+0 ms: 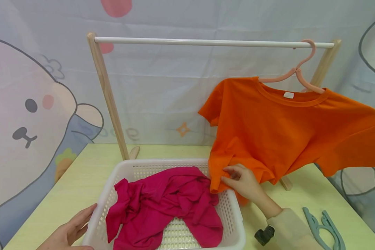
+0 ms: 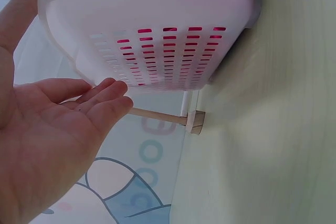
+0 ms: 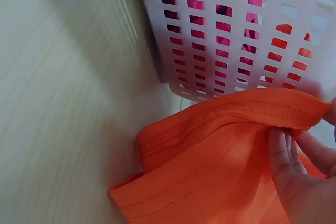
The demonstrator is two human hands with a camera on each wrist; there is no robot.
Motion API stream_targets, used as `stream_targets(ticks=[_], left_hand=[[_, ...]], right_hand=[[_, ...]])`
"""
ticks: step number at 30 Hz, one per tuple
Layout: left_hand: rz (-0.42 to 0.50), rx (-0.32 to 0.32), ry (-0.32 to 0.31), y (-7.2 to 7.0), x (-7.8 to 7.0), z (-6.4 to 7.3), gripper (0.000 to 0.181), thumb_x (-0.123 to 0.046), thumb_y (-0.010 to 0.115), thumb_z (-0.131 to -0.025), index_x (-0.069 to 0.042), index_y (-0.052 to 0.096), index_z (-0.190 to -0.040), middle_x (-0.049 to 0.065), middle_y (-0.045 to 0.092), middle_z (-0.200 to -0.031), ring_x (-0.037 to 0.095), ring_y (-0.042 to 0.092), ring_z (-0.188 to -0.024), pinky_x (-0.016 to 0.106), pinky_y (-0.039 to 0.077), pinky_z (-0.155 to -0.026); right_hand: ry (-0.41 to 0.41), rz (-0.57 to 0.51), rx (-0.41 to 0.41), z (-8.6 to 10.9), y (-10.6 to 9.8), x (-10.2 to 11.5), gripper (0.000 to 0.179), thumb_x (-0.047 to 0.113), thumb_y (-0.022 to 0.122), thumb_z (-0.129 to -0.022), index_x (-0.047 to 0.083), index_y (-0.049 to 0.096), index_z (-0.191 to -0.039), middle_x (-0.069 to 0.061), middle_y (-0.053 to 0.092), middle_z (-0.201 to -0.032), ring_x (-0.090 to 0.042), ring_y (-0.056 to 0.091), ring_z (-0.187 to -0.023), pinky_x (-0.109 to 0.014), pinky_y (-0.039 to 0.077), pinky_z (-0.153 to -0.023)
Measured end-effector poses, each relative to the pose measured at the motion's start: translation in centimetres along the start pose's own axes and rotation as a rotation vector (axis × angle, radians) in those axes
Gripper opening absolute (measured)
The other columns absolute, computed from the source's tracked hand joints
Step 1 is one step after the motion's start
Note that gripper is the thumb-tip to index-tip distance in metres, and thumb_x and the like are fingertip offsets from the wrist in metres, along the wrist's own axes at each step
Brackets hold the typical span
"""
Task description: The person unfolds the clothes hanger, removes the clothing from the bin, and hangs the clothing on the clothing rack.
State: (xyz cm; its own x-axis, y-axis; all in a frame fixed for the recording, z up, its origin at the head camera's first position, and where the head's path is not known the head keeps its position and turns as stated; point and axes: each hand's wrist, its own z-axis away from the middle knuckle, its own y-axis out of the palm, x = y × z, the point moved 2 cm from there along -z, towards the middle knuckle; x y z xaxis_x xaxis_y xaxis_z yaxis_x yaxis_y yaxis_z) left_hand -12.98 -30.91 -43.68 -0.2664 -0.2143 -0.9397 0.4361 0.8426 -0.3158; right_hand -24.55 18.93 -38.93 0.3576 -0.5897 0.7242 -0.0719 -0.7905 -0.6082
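Note:
An orange T-shirt (image 1: 268, 121) hangs on a pink hanger (image 1: 307, 85) at the right end of the rack's rail. Its lower left corner drapes over the right rim of a white plastic basket (image 1: 95, 222). My right hand (image 1: 243, 182) pinches the shirt's hem just beside that rim; in the right wrist view thumb and fingers (image 3: 281, 156) hold the folded edge. Inside the basket lies a crumpled magenta garment (image 1: 168, 205). At the basket's left side, my left hand (image 1: 70, 231) rests its loosely extended fingers (image 2: 107, 111) against the outer wall.
The clothes rack has a white rail (image 1: 187, 42) and wooden legs (image 1: 107, 93) behind the basket. Two-armed and blue-green, another hanger (image 1: 328, 231) lies on the pale table (image 1: 65, 198) at the front right. A printed cloth (image 1: 162, 100) backs the table.

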Motion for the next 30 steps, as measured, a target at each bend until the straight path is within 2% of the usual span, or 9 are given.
stream_targets(ticks=[2, 8, 17, 25, 30], left_hand=[[0.006, 0.002, -0.015, 0.0, 0.0, 0.0, 0.086, 0.010, 0.060, -0.087, -0.047, 0.028, -0.143, -0.034, 0.033, -0.139, -0.016, 0.036, -0.122, 0.010, 0.039, -0.093], [-0.005, 0.003, 0.032, 0.2, 0.1, -0.1, 0.089, 0.014, 0.060, -0.085, -0.044, 0.027, -0.145, -0.032, 0.033, -0.141, -0.016, 0.035, -0.123, 0.009, 0.038, -0.093], [-0.011, 0.005, 0.043, 0.2, 0.1, -0.2, 0.089, 0.014, 0.060, -0.085, -0.042, 0.026, -0.146, -0.031, 0.032, -0.141, -0.016, 0.035, -0.124, 0.008, 0.038, -0.094], [-0.006, 0.013, 0.053, 0.2, 0.1, -0.2, 0.090, 0.015, 0.059, -0.085, -0.041, 0.025, -0.147, -0.030, 0.032, -0.143, -0.015, 0.035, -0.124, 0.009, 0.038, -0.094], [-0.006, 0.009, 0.053, 0.1, 0.0, -0.1, 0.090, 0.015, 0.059, -0.085, -0.041, 0.025, -0.148, -0.030, 0.032, -0.143, -0.015, 0.035, -0.124, 0.009, 0.038, -0.094]], right_hand=[[-0.002, -0.012, -0.017, -0.2, 0.1, -0.2, 0.020, 0.011, 0.076, -0.083, 0.002, 0.072, -0.101, -0.006, 0.063, -0.091, -0.012, 0.058, -0.075, -0.021, 0.050, -0.066], [-0.021, 0.001, -0.045, -0.5, -0.1, -0.2, 0.010, 0.004, 0.071, -0.085, 0.000, 0.072, -0.094, -0.007, 0.066, -0.088, -0.011, 0.056, -0.072, -0.021, 0.049, -0.065], [-0.002, 0.056, 0.025, -1.4, -1.6, -0.4, 0.012, 0.007, 0.067, -0.089, -0.002, 0.071, -0.097, -0.011, 0.070, -0.092, -0.016, 0.062, -0.078, -0.021, 0.052, -0.068], [0.066, 0.096, -0.064, -3.2, -5.7, -0.7, 0.019, 0.012, 0.064, -0.093, -0.004, 0.069, -0.101, -0.016, 0.069, -0.095, -0.023, 0.063, -0.082, -0.016, 0.050, -0.067], [0.139, 0.130, -0.132, -4.4, -8.7, -1.4, 0.026, 0.018, 0.058, -0.096, -0.005, 0.068, -0.107, -0.018, 0.068, -0.100, -0.018, 0.059, -0.084, -0.012, 0.046, -0.066]])
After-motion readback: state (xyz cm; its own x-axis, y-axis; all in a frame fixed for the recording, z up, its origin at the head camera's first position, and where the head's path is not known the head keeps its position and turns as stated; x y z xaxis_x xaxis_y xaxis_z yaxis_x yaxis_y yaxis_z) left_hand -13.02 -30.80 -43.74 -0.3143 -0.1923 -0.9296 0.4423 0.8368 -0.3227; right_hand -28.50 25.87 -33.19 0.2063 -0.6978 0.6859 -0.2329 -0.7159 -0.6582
